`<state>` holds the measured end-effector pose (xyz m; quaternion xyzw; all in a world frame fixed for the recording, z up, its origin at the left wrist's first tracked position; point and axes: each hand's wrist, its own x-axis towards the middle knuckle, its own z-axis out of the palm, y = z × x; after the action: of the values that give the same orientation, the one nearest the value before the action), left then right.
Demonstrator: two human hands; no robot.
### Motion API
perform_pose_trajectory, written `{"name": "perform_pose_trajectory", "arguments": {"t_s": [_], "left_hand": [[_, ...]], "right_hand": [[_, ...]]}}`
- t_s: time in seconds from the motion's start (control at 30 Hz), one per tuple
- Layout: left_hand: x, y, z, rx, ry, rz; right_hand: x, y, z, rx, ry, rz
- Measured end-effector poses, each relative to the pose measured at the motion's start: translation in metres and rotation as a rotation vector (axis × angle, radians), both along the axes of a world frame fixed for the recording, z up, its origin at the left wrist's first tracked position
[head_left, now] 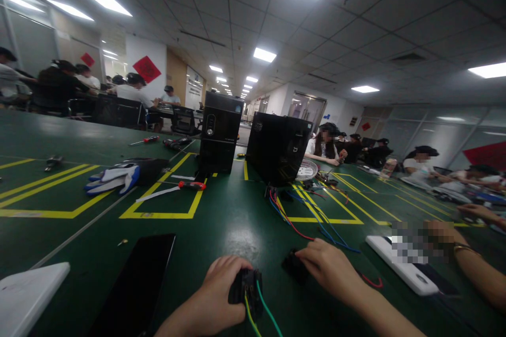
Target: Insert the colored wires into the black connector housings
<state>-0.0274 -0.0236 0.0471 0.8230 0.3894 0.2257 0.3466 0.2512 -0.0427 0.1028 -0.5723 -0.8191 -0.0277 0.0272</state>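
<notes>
My left hand [223, 295] is closed around a small black wired connector block [249, 280]. A green wire [265, 303] and a yellow-green wire [250, 309] run out of the block toward the bottom edge. To the right, the fingertips of my right hand [330, 266] pinch a dark, blurred black part [295, 267] just above or on the green table [221, 221]. The exact kind of that part cannot be made out. Red, blue and yellow loose wires [304, 216] lie beyond my right hand.
Two black computer cases [219, 137] stand ahead. A red-handled screwdriver [192, 185], work gloves [114, 178] and a white basket [307, 169] lie around them. A dark flat slab [136, 279] is at left. Another person's hand [440, 237] is by a white device [403, 266] at right.
</notes>
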Motion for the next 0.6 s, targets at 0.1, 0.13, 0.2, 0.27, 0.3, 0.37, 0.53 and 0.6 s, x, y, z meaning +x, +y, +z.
{"name": "perform_pose_trajectory", "arguments": {"t_s": [0.1,0.13,0.2,0.27,0.3,0.37,0.53,0.6], "left_hand": [[-0.0011,0.0006,-0.001,0.007,-0.01,-0.007],[-0.0014,0.0006,-0.0015,0.009,-0.013,-0.01],[-0.0017,0.0005,-0.0027,0.011,-0.013,-0.009],[-0.0017,0.0005,-0.0043,0.009,-0.012,-0.007],[-0.0017,0.0005,-0.005,0.007,-0.012,-0.006],[-0.0015,0.0005,-0.0056,0.007,-0.012,-0.004],[-0.0007,0.0001,-0.0012,-0.005,0.001,-0.01],[-0.0001,-0.0001,0.0014,-0.009,0.007,-0.011]], "right_hand": [[-0.0032,0.0002,0.0026,-0.01,-0.05,0.013],[-0.0043,0.0002,0.0035,-0.015,-0.066,0.021],[-0.0064,0.0002,0.0052,-0.023,-0.095,0.038],[-0.008,0.0007,0.0061,-0.029,-0.118,0.049],[-0.0086,0.001,0.0062,-0.031,-0.127,0.049],[-0.0095,0.0015,0.0057,-0.031,-0.141,0.043],[-0.0099,-0.0011,0.0016,-0.017,-0.116,0.008],[-0.0093,-0.0028,-0.0006,-0.012,-0.086,-0.011]]}}
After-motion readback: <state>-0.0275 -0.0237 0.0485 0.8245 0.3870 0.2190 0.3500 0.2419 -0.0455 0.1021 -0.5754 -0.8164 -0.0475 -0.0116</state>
